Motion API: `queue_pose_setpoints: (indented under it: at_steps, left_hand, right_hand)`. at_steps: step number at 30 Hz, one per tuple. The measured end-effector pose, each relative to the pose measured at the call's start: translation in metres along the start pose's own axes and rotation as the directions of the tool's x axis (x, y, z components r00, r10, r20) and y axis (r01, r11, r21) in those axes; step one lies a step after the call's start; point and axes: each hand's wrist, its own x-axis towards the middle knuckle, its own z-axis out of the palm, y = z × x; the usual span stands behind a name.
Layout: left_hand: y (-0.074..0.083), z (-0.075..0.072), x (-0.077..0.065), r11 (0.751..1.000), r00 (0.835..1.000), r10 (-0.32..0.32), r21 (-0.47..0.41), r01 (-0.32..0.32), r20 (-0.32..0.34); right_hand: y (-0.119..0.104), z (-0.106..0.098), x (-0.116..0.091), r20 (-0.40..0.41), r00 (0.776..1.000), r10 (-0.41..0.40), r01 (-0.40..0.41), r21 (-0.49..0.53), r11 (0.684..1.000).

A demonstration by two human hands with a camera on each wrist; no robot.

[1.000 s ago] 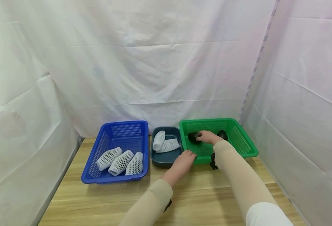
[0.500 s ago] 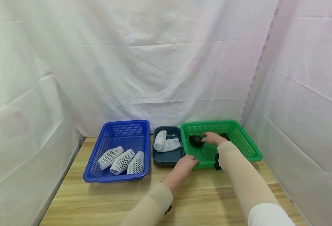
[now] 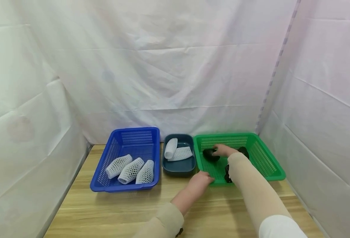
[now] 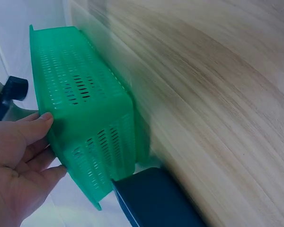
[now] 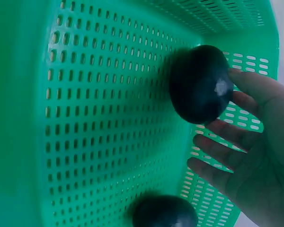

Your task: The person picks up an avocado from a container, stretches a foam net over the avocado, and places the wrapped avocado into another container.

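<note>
In the head view, my left hand is at the near left corner of a green basket. The left wrist view shows its thumb and fingers gripping the basket's rim from both sides. Inside the basket my right hand is on a dark, egg-shaped avocado. The right wrist view has the thumb and forefinger pinching one end of the avocado, which sits by the basket wall; the other fingers are loosely extended. A second avocado lies apart from it, partly hidden by the right forearm in the head view.
Left of the green basket stands a dark teal tray with two white foam net sleeves. Farther left, a blue basket holds several white netted items. White cloth walls enclose the wooden table.
The green basket has shifted toward me and slightly right, with both hands and the avocados. The right hand has closed in on the left avocado; the view has drifted a little.
</note>
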Motion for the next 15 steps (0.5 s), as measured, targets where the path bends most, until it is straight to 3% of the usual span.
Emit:
queue_pose_setpoints:
  at_steps: [6, 15]
  left_hand:
    - [0.003, -0.002, -0.003, 0.999, 1.0, -0.026, -0.019, 0.026, -0.002]
    - [0.001, -0.001, -0.005, 0.991, 0.998, -0.043, -0.132, 0.036, -0.046]
  right_hand:
    - [-0.002, 0.007, 0.006, -0.015, 1.0, -0.019, 0.019, -0.004, 1.0]
    - [-0.001, 0.013, 0.016, 0.063, 0.998, 0.006, -0.004, -0.026, 1.0]
